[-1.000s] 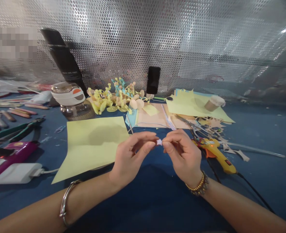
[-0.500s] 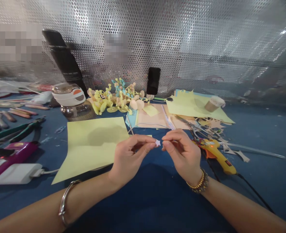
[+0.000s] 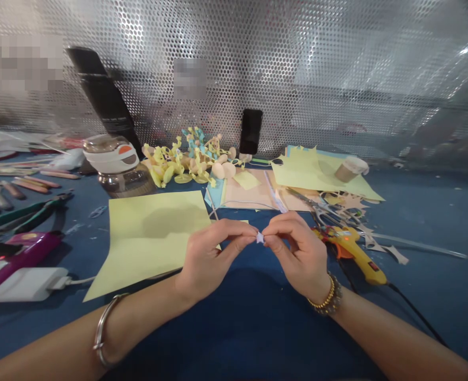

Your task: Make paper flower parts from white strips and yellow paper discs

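A tiny pale lilac paper star [image 3: 260, 238] is pinched between both hands above the blue table. Thumb and forefinger of my left hand [image 3: 214, 254] grip its left side. From the right, my right hand [image 3: 297, 254] pinches the opposite edge with its fingertips. The fingers cover part of the star. Just left of my left hand lies a yellow paper sheet [image 3: 150, 248]. Lilac paper strips [image 3: 278, 198] rest behind my right hand. A yellow glue gun [image 3: 357, 251] lies right of my right hand.
Behind stand paper flowers [image 3: 196, 159], a black phone [image 3: 251, 131] and a lidded bottle [image 3: 115, 164]. Scissors [image 3: 317, 211] and paper offcuts lie at right, near a yellow sheet stack [image 3: 309, 172]. Pliers [image 3: 39, 211] and a purple power strip [image 3: 27, 254] are at left.
My right hand has moved slightly left, and its fingertips now touch the star. The star has turned a little; my left hand still grips it.
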The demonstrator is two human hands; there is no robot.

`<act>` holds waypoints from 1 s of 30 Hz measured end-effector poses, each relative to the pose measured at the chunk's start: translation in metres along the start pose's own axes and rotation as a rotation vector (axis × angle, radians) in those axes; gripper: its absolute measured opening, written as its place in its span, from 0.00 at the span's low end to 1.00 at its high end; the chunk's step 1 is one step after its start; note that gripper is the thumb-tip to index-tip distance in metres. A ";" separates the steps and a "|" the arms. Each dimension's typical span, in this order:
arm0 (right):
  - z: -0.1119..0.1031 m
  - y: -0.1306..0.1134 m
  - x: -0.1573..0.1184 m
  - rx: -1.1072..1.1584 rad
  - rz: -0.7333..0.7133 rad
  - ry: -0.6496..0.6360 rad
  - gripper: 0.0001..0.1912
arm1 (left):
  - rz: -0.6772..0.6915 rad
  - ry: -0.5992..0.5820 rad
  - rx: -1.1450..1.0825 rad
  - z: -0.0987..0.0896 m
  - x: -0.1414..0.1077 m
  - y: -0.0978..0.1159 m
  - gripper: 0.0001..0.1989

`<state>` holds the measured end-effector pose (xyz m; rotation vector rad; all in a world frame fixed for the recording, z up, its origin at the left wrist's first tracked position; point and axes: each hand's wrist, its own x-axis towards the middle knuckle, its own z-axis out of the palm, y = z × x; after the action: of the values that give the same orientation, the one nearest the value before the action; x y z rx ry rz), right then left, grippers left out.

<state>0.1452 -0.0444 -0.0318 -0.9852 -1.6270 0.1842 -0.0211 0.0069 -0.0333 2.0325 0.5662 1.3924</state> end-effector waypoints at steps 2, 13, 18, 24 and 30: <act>0.000 0.000 0.000 -0.008 -0.008 0.000 0.06 | 0.045 -0.010 0.026 -0.001 0.001 0.000 0.06; 0.000 -0.001 -0.001 -0.031 -0.007 -0.012 0.06 | -0.008 -0.020 0.014 -0.001 -0.001 0.002 0.04; 0.000 -0.001 0.000 -0.042 -0.018 -0.014 0.06 | -0.036 -0.027 -0.002 0.000 -0.002 0.002 0.04; 0.001 -0.002 -0.001 -0.034 0.009 0.017 0.06 | -0.114 0.022 -0.055 0.003 -0.001 0.003 0.03; 0.002 -0.002 -0.003 -0.049 0.013 0.096 0.06 | -0.142 0.049 -0.115 0.006 -0.001 0.004 0.03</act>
<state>0.1428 -0.0469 -0.0333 -1.0268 -1.5438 0.1044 -0.0161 0.0021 -0.0329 1.8358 0.6243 1.3611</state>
